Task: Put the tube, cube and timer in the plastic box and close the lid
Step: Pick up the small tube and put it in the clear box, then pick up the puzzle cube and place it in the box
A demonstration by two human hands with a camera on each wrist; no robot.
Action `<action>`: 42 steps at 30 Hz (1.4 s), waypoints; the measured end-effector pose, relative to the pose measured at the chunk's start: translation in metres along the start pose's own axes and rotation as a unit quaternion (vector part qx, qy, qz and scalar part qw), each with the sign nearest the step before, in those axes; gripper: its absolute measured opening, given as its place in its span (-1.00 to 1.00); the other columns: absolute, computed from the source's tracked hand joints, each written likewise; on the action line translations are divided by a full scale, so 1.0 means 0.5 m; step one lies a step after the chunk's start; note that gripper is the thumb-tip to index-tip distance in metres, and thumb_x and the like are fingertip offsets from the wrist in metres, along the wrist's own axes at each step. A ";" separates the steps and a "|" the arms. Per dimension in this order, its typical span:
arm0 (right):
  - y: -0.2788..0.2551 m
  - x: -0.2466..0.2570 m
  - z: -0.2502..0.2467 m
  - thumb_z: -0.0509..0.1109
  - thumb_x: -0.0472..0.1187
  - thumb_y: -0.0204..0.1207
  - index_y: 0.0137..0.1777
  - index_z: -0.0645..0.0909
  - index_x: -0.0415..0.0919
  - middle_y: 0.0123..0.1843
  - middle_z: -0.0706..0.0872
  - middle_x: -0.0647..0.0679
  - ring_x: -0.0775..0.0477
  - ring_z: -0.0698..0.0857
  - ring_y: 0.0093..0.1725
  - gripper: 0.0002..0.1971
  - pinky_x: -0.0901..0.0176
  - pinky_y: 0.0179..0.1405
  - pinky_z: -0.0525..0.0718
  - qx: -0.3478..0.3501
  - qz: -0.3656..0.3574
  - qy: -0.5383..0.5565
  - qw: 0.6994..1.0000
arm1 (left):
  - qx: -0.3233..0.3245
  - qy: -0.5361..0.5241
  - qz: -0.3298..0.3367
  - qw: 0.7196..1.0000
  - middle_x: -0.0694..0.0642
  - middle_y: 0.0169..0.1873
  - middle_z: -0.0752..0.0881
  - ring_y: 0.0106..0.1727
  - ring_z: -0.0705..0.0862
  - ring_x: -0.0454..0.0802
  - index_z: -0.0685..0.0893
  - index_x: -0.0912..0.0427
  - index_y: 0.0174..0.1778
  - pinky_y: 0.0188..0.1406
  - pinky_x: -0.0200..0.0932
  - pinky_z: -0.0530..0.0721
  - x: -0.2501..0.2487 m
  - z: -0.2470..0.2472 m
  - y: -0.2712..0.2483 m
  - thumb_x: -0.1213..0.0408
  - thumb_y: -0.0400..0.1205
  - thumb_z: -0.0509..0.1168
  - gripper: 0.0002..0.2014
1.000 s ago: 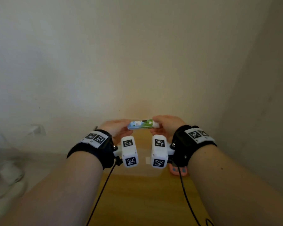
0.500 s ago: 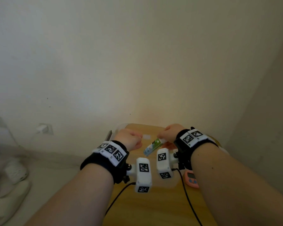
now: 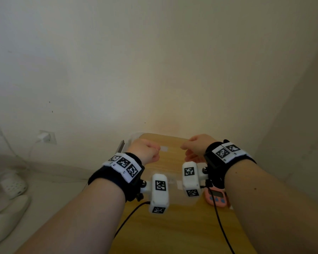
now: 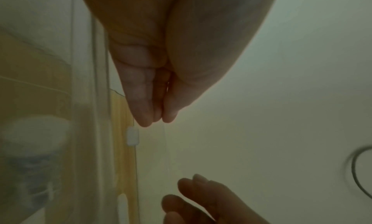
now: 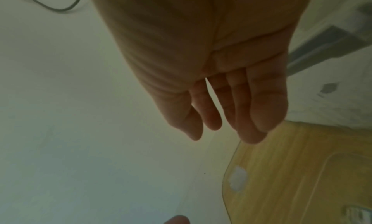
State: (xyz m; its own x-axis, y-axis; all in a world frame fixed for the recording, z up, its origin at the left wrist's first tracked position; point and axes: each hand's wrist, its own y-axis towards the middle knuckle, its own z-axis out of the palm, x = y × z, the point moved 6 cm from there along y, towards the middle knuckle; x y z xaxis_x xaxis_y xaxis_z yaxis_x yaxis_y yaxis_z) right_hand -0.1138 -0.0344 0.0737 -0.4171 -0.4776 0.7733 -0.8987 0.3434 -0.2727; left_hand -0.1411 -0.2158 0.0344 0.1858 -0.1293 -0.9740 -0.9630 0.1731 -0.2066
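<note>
A clear plastic box (image 3: pixel 130 142) with white latch tabs (image 3: pixel 163 149) stands on the wooden table. My left hand (image 3: pixel 147 153) hovers over its left side, curled, with thumb and fingertips (image 4: pixel 157 119) pressed together and nothing plainly between them. Over the box's right side, my right hand (image 3: pixel 195 145) holds nothing and its fingers (image 5: pixel 227 128) are straight and relaxed. A pink timer (image 3: pixel 217 196) lies on the table under my right wrist. In the left wrist view, a blurred white-capped shape (image 4: pixel 30 148) that looks like the tube lies behind the clear wall. The cube is not in view.
The wooden table (image 3: pixel 173 231) sits in a corner, with walls behind it and to the right. Black cables (image 3: pixel 218 226) trail from the wrist cameras across the tabletop. On the floor to the left are pale slippers (image 3: pixel 13 186), and a wall socket (image 3: pixel 46 137) has a plug in it.
One second ago both hands held the tube. Half a second ago the right hand alone lowered it toward the box. Now the right hand holds nothing and the hands are further apart.
</note>
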 end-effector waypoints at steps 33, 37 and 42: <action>-0.016 -0.364 -0.202 0.56 -0.23 0.39 0.41 0.56 -0.27 0.47 0.56 -0.21 -0.24 0.60 0.35 -0.44 -0.08 0.33 0.59 -0.099 0.072 -0.041 0.992 | 0.025 0.194 0.073 0.978 0.21 -0.24 0.79 -0.15 0.78 0.16 0.64 0.08 -0.32 0.07 0.11 0.80 -0.038 0.209 -0.063 0.26 0.63 0.27 -0.81; -0.012 -0.385 -0.184 0.56 -0.25 0.39 0.52 0.44 -0.24 0.50 0.52 -0.26 -0.27 0.54 0.42 -0.33 -0.07 0.37 0.54 -0.090 0.084 -0.062 0.990 | 0.046 0.248 0.080 0.964 0.04 -0.34 0.73 -0.24 0.76 0.03 0.56 -0.02 -0.35 0.03 0.04 0.81 -0.031 0.231 -0.073 0.24 0.67 0.22 -0.75; 0.000 -0.394 -0.167 0.59 -0.23 0.35 0.58 0.34 -0.24 0.50 0.51 -0.25 -0.27 0.54 0.42 -0.21 -0.06 0.43 0.52 -0.082 0.083 -0.090 0.989 | 0.053 0.269 0.083 0.958 0.00 -0.40 0.73 -0.23 0.78 0.03 0.57 -0.05 -0.34 0.05 0.06 0.81 -0.032 0.235 -0.075 0.23 0.67 0.23 -0.76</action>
State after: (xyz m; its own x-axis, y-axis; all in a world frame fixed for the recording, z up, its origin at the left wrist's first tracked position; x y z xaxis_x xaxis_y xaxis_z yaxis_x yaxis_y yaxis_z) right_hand -0.0206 0.1272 -0.0308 -0.5879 -0.5341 0.6075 -0.7876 0.5495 -0.2790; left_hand -0.0849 -0.1054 0.0467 -0.1225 -0.5716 -0.8114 -0.9400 0.3292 -0.0900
